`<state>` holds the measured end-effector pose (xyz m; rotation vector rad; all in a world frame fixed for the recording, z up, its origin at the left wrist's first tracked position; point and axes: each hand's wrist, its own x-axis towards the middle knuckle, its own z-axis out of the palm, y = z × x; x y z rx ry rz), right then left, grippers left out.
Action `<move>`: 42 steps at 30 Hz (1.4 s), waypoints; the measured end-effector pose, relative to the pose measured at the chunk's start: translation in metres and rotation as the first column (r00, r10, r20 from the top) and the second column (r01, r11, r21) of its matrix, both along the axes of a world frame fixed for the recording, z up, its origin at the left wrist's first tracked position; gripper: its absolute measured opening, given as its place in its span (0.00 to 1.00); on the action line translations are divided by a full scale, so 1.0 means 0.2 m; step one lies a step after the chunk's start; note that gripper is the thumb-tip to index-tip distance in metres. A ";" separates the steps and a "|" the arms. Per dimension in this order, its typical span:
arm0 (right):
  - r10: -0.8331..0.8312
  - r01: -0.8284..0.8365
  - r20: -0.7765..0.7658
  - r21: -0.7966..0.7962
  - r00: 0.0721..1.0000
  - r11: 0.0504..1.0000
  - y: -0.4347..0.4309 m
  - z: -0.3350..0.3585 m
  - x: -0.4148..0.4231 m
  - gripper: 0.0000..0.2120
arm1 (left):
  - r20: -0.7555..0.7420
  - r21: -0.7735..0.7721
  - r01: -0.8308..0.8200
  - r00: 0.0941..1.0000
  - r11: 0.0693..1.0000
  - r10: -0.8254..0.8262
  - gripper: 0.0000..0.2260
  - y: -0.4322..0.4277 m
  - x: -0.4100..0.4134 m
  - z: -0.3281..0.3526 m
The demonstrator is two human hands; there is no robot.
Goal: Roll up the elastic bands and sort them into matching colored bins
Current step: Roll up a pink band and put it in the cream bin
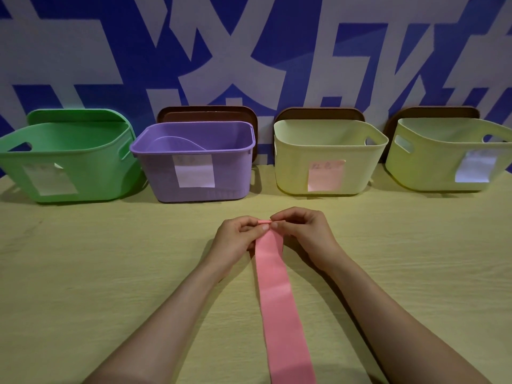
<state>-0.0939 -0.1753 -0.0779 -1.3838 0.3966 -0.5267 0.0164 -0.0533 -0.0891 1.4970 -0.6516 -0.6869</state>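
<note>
Fingertips of both hands meet over the far end of the pink band [274, 300], where a first tight turn [264, 222] has been rolled. The left hand [235, 236] has its fingers curled, thumb and forefinger pinching the left end of that small roll. The right hand [302, 231] does the same from the other side, its fingers bent in and clamped on the roll's right end. Both wrists are low over the table [110, 273].

From the roll, the band lies flat on the table between the forearms, running straight back to the near edge of the view.

Beyond the hands, four bins stand in a row along the patterned blue and white wall [249, 51]: a green bin [91, 173] at far left, a purple bin [155, 176] next, then a cream bin [291, 167] with a pink label [326, 176], and a yellow-green bin [415, 167] at far right. The cream bin is the one nearest the roll, well apart from it.
</note>
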 end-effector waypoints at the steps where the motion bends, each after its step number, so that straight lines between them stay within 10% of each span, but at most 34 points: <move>1: -0.010 0.010 -0.002 -0.003 1.000 1.000 0.00 0.00 0.00 0.06 | 0.004 0.001 0.012 1.000 1.000 -0.012 0.05 0.00 0.00 0.00; 14: -0.026 0.020 -0.031 -0.173 0.999 0.985 0.02 0.01 0.00 0.10 | -0.062 -0.031 -0.002 0.998 1.000 0.000 0.07 -0.01 0.00 0.01; 32: 0.037 -0.037 -0.055 -0.014 0.998 0.999 0.00 0.04 -0.03 0.13 | -0.070 -0.056 -0.017 0.997 0.998 0.013 0.08 0.00 0.00 0.02; 42: -0.005 -0.028 -0.113 -0.289 0.994 0.957 0.00 0.02 -0.03 0.11 | -0.038 -0.035 -0.065 0.997 0.997 0.064 0.08 0.00 -0.03 0.02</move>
